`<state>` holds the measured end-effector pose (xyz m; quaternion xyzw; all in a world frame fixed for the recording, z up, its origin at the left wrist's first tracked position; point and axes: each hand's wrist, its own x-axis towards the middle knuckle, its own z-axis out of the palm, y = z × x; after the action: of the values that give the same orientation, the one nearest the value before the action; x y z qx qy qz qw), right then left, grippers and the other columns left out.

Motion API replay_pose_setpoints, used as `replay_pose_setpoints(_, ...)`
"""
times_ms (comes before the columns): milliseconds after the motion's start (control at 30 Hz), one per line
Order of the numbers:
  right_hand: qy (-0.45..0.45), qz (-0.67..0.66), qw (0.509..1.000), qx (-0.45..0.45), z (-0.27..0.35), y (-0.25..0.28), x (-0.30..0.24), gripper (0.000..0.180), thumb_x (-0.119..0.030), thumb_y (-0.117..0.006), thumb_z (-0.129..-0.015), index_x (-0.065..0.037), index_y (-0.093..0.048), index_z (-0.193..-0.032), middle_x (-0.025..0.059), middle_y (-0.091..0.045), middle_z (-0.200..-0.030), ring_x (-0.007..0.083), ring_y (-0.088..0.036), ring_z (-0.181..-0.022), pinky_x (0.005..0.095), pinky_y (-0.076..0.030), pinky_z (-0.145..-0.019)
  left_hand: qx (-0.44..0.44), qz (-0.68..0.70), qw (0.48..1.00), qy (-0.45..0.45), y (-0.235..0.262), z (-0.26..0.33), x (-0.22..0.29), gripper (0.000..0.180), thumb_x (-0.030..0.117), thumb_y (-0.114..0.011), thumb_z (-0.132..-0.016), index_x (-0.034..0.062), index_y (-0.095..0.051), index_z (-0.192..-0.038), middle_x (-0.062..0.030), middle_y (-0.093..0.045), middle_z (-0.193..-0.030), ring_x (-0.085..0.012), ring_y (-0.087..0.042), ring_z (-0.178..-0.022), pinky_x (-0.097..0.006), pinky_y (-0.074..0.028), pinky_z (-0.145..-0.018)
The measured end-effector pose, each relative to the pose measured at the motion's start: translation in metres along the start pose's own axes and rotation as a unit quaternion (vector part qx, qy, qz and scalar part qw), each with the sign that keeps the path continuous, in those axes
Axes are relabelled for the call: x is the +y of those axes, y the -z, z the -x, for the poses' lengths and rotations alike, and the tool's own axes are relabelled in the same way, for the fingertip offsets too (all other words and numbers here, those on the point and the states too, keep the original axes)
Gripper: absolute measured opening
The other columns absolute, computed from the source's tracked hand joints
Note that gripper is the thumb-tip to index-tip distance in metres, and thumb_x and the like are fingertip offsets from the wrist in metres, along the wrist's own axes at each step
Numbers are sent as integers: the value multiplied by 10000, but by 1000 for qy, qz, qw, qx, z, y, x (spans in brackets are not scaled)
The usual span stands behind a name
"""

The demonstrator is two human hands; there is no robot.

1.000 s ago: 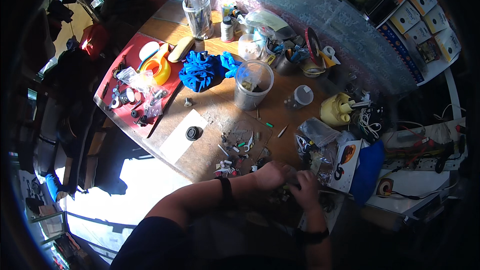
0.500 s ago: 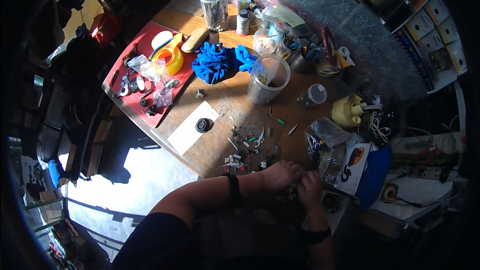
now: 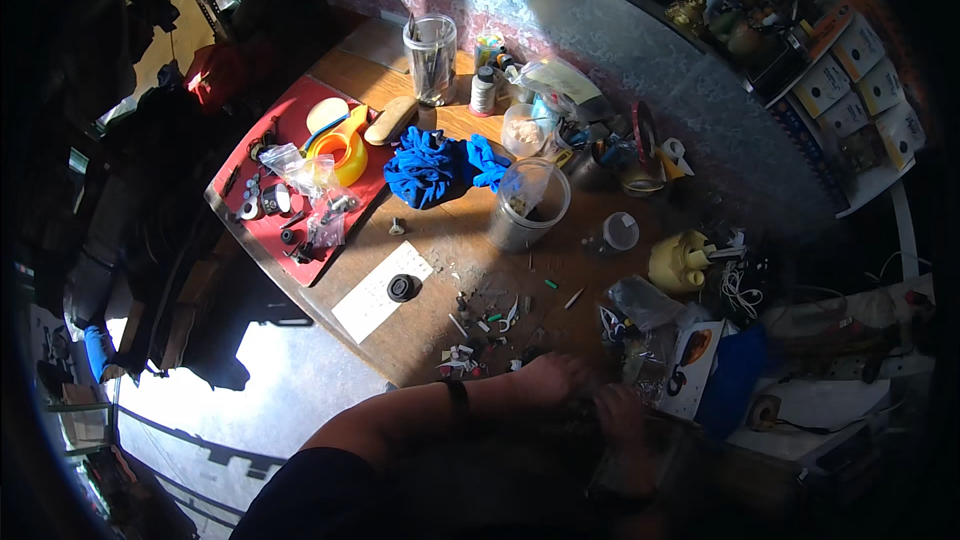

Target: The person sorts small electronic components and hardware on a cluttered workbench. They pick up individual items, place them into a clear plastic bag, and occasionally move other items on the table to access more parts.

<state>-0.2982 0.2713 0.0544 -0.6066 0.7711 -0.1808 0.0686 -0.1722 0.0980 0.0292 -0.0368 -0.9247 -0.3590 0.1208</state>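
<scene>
At the table's near edge, in deep shade, my left hand [image 3: 556, 378] has its fingers bent together. Close to its right, my right hand [image 3: 622, 412] is curled with its fingertips toward the left one. What lies between the fingers is too dark to make out. Just left of my hands is a pile of small loose parts [image 3: 462, 360], white, red and dark. Beyond it lie more bits, a small green piece [image 3: 551, 284] and a thin pointed stick [image 3: 574, 298]. A round black part [image 3: 402, 287] rests on a white paper strip [image 3: 365, 302].
A clear plastic jar [image 3: 528, 212] and a bunched blue cloth [image 3: 425, 172] stand mid-table. At left, a red board [image 3: 222, 190] bears a yellow tape dispenser [image 3: 342, 155] and bags. To the right are clear bags [image 3: 645, 302], a yellow container [image 3: 680, 262] and white cable [image 3: 738, 290].
The view has tilted up, so the table sits lower in the picture. My hands remain near the table edge, slightly farther apart, and look darker than before.
</scene>
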Motion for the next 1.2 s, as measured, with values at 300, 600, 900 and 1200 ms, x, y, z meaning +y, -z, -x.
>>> replay_pose_setpoints(300,-111,-181,969,126,-31,47,-14,117,-119,-528,-872,-9,-564,-884,133,-551,-751,288,-562,-655,356,-431,-572,116,53,975,184,54,22,-34,105,97,-572,-773,50,-547,-864,-153,-548,-841,-372,-568,-768,-437,-468,-617)
replay_pose_setpoints(600,-223,-382,861,252,-94,132,45,116,-96,-527,-896,6,-572,-868,-10,-538,-726,39,-484,-607,218,-454,-537,233,115,914,313,63,132,-69,56,37,-566,-781,-1,-529,-760,-155,-548,-709,-319,-569,-683,-373,-451,-602)
replay_pose_setpoints(900,-298,-443,769,352,-196,181,179,114,-141,-543,-884,-31,-570,-896,49,-597,-802,164,-598,-649,289,-497,-516,234,133,863,427,45,202,-67,65,10,-590,-748,-7,-536,-718,-141,-544,-683,-277,-554,-636,-345,-440,-584)
replay_pose_setpoints(1200,-397,-295,808,320,-241,171,272,128,-98,-543,-865,4,-605,-909,59,-603,-757,151,-571,-603,273,-467,-467,303,227,773,509,44,245,-57,72,-21,-525,-794,19,-500,-739,-21,-473,-612,-82,-454,-532,-224,-379,-490)
